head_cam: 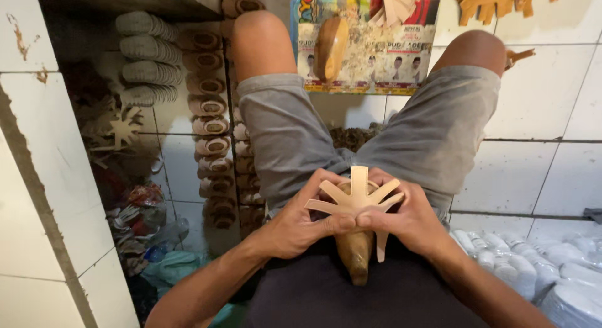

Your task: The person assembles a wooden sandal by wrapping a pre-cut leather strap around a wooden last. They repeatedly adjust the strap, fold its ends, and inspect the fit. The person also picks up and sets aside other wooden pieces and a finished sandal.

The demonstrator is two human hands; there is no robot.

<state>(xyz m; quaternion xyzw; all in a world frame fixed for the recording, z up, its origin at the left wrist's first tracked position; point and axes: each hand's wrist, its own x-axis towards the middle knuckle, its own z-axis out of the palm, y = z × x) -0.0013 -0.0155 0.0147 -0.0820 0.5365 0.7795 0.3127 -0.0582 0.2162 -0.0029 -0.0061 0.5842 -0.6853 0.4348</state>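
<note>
Both hands pressed a tan star-shaped leather piece (356,199) onto a wooden shoe form (355,251) resting in the person's lap. The left hand (296,224) and right hand (411,220) each had a closed grip on the leather piece, thumbs meeting at its middle.

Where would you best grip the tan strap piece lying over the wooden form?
Grip the strap piece at its central hub, thumbs pressing from above, as the left hand and right hand do. Its thin splayed arms look floppy; the hub sits backed by the wooden form.
</note>
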